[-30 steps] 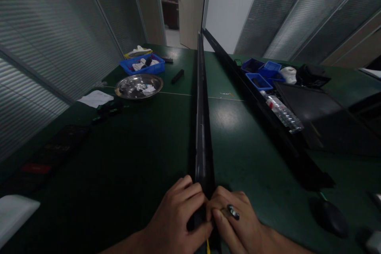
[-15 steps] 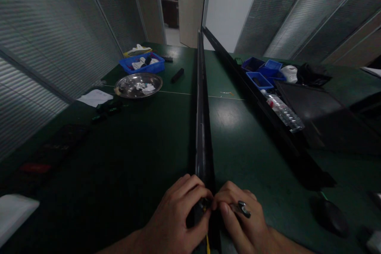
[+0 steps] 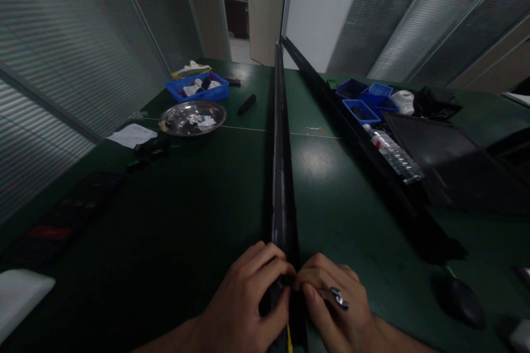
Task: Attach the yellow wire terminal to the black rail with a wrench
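A long black bar (image 3: 280,176) with a channel shape runs from my hands to the far end of the table. My left hand (image 3: 248,298) is closed over its near end, thumb and forefinger pinching at a small dark part mostly hidden between them. Below the fingers a yellow wire (image 3: 289,339) comes out along the bar. Against the bar's right side, my right hand (image 3: 351,317) is closed on a slim metal tool with a shiny, forked-looking end (image 3: 339,299). The fingertips of both hands meet, and the tool's other end is hidden there.
A second black bar (image 3: 356,132) lies to the right, beside a plastic bottle (image 3: 395,157), blue bins (image 3: 372,100) and a mouse (image 3: 459,300). Left stand a metal plate (image 3: 215,124) with scraps, a blue basket (image 3: 221,92) and a dark red-marked case (image 3: 78,207).
The metal tool has turned slightly in my right fingers, its shiny end showing at a different angle. My left hand stays almost still at the bar.
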A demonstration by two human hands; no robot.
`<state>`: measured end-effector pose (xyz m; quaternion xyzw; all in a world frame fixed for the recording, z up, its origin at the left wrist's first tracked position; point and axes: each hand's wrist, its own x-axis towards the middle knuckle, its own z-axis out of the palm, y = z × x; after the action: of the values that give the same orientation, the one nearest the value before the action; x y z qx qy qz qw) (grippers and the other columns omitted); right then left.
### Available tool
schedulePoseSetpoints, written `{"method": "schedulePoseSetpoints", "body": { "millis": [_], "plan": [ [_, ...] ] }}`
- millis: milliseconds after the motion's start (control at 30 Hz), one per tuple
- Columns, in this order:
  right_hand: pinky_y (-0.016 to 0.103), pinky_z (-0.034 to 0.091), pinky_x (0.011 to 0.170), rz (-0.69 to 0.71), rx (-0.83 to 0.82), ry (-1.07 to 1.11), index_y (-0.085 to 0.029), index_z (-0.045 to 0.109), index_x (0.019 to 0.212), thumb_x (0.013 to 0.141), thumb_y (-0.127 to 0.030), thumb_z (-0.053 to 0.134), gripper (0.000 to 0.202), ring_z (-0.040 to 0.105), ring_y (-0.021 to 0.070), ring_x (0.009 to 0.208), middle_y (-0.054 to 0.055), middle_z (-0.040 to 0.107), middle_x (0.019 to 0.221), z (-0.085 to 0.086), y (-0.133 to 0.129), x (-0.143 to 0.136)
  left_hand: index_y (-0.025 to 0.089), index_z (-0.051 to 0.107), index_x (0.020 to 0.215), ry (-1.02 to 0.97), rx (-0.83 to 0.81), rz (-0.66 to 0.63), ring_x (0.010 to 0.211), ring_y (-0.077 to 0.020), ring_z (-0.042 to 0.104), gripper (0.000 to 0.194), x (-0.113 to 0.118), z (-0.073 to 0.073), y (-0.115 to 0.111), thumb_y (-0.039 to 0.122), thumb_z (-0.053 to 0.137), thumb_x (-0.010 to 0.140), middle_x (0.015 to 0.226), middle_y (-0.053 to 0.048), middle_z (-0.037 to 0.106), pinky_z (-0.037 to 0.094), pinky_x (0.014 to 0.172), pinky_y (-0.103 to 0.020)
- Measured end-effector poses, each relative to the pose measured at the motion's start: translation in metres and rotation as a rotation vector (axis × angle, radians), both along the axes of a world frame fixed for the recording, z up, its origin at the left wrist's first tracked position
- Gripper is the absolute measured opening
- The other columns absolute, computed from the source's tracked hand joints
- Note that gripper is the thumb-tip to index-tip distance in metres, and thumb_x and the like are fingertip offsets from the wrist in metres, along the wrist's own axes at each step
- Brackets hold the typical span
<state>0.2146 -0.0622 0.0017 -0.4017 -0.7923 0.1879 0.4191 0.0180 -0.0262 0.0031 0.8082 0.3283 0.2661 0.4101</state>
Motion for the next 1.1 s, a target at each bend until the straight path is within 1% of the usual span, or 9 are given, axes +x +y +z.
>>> {"method": "schedulePoseSetpoints", "body": {
  "millis": [133, 367, 567, 700, 800, 933, 1000, 1100],
  "plan": [
    [0.027, 0.041, 0.062, -0.041, 0.009, 0.004, -0.017, 0.059, 0.095, 0.099, -0.009, 0.044, 0.017, 0.065, 0.0116, 0.07, 0.001, 0.067, 0.08, -0.0023, -0.0015, -0.0009, 0.02, 0.063, 0.1, -0.003, 0.008, -0.005, 0.092, -0.0211, 0.058, 0.019, 0.0003, 0.0019, 0.0006, 0.007, 0.051, 0.091, 0.099, -0.005, 0.064, 0.048, 0.084, -0.038],
    [0.027, 0.042, 0.061, -0.066, 0.026, -0.007, -0.017, 0.06, 0.094, 0.101, -0.01, 0.045, 0.018, 0.065, 0.0117, 0.069, 0.001, 0.067, 0.079, -0.0015, -0.0015, -0.0031, 0.02, 0.064, 0.099, 0.018, 0.03, 0.01, 0.093, -0.0212, 0.06, 0.019, -0.0006, -0.001, -0.0005, 0.007, 0.053, 0.091, 0.1, -0.005, 0.065, 0.049, 0.087, -0.038],
    [0.027, 0.043, 0.062, -0.013, -0.014, -0.031, -0.017, 0.062, 0.106, 0.103, -0.01, 0.043, 0.02, 0.066, 0.0133, 0.074, 0.003, 0.069, 0.084, -0.0027, -0.0013, -0.0029, 0.019, 0.063, 0.096, 0.031, 0.045, 0.008, 0.09, -0.0209, 0.061, 0.017, 0.0014, -0.0011, 0.0, 0.007, 0.051, 0.09, 0.098, -0.004, 0.066, 0.048, 0.092, -0.042],
    [0.027, 0.044, 0.064, 0.003, -0.019, -0.026, -0.017, 0.061, 0.107, 0.103, -0.01, 0.043, 0.02, 0.066, 0.0135, 0.076, 0.003, 0.07, 0.086, -0.005, -0.0015, -0.0024, 0.018, 0.062, 0.093, 0.029, 0.048, 0.0, 0.088, -0.0214, 0.059, 0.017, 0.0022, 0.001, -0.0001, 0.008, 0.049, 0.091, 0.095, -0.006, 0.067, 0.049, 0.086, -0.04],
    [0.029, 0.043, 0.064, 0.016, -0.008, -0.07, -0.017, 0.061, 0.107, 0.104, -0.012, 0.042, 0.02, 0.067, 0.0138, 0.077, 0.003, 0.07, 0.086, -0.0051, -0.0025, -0.0018, 0.018, 0.061, 0.089, 0.035, 0.055, -0.014, 0.085, -0.0213, 0.058, 0.017, 0.0021, 0.001, 0.0003, 0.009, 0.048, 0.093, 0.093, -0.006, 0.066, 0.048, 0.082, -0.038],
    [0.03, 0.044, 0.067, 0.038, -0.034, -0.098, -0.017, 0.06, 0.113, 0.105, -0.014, 0.041, 0.021, 0.069, 0.0146, 0.079, 0.003, 0.072, 0.091, -0.0048, -0.0042, -0.0011, 0.018, 0.061, 0.088, 0.05, 0.068, -0.028, 0.085, -0.0208, 0.058, 0.016, 0.0017, -0.0003, 0.0001, 0.009, 0.048, 0.092, 0.093, -0.005, 0.066, 0.046, 0.086, -0.04],
    [0.03, 0.043, 0.066, 0.041, -0.047, -0.102, -0.017, 0.059, 0.116, 0.105, -0.013, 0.04, 0.022, 0.068, 0.0147, 0.078, 0.003, 0.071, 0.09, -0.006, -0.0045, -0.0007, 0.018, 0.061, 0.088, 0.045, 0.069, -0.031, 0.085, -0.0206, 0.058, 0.016, 0.0017, -0.0004, -0.0002, 0.008, 0.049, 0.092, 0.093, -0.005, 0.065, 0.046, 0.086, -0.039],
    [0.03, 0.042, 0.062, 0.045, -0.029, -0.093, -0.017, 0.059, 0.112, 0.106, -0.015, 0.04, 0.02, 0.066, 0.0155, 0.072, 0.003, 0.07, 0.085, -0.0098, -0.0044, -0.0001, 0.018, 0.062, 0.087, 0.029, 0.063, -0.037, 0.084, -0.0207, 0.057, 0.017, 0.0019, 0.0002, -0.0005, 0.009, 0.048, 0.093, 0.092, -0.006, 0.065, 0.047, 0.081, -0.036]
  ]
}}
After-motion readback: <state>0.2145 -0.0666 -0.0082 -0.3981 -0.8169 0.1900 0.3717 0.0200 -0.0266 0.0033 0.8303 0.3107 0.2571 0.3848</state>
